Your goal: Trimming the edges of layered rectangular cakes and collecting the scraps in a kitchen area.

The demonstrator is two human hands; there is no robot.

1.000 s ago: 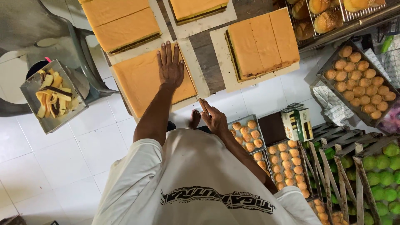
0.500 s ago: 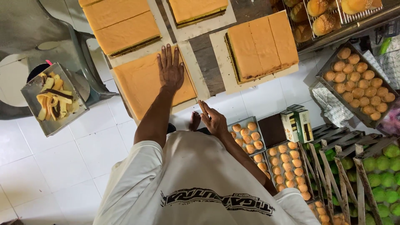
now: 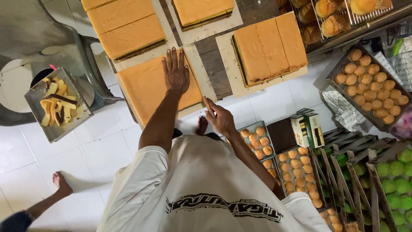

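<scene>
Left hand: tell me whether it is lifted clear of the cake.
No, the left hand lies flat on the orange slab cake, fingers spread.

Loose white short-sleeved cotton T-shirt (image 3: 201,189) with a black printed graphic across the front, bare forearms, bare left hand (image 3: 176,75), bare right hand (image 3: 222,120), bare foot (image 3: 201,125)

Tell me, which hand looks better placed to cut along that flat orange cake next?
Probably the right hand: it grips the knife, whose blade lies along the cake slab's right edge. The left hand lies flat on top of the cake, fingers spread, steadying it.
</scene>
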